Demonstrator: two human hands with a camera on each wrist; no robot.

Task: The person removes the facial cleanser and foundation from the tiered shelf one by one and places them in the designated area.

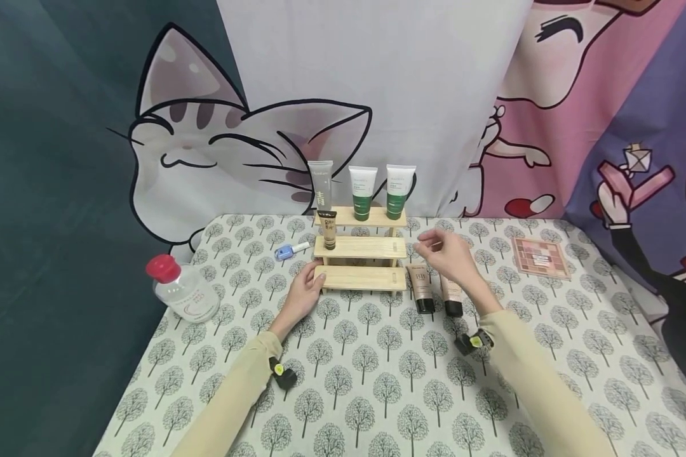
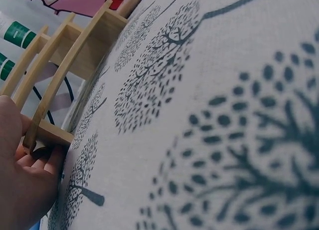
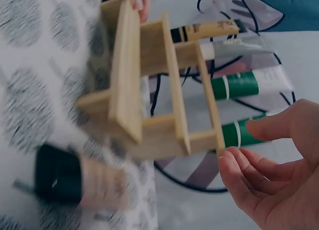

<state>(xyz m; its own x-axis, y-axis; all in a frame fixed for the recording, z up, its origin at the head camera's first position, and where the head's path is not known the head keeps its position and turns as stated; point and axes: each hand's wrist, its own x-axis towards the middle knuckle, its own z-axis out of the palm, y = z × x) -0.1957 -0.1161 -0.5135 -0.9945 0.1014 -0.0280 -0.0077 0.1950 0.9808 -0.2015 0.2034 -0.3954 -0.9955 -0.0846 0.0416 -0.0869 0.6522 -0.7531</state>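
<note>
A three-tier wooden display rack (image 1: 360,277) stands on the patterned cloth. My left hand (image 1: 303,291) grips the left end of its lowest step, thumb above and fingers curled beneath in the left wrist view. Beside the rack's right end, my right hand (image 1: 448,255) hovers with thumb and fingers parted and nothing between them. On the top step stand a grey tube (image 1: 322,184) and two white-and-green tubes (image 1: 363,190). A small gold tube with a black cap (image 1: 329,230) is upright on the middle step. The lowest step is bare.
Two beige tubes with black caps, one marked BB (image 1: 420,285) and another (image 1: 451,295), lie under my right hand. A blue nail polish bottle (image 1: 286,252) lies left of the rack. Farther left is a red-capped clear bottle (image 1: 190,295); an eyeshadow palette (image 1: 540,258) lies right.
</note>
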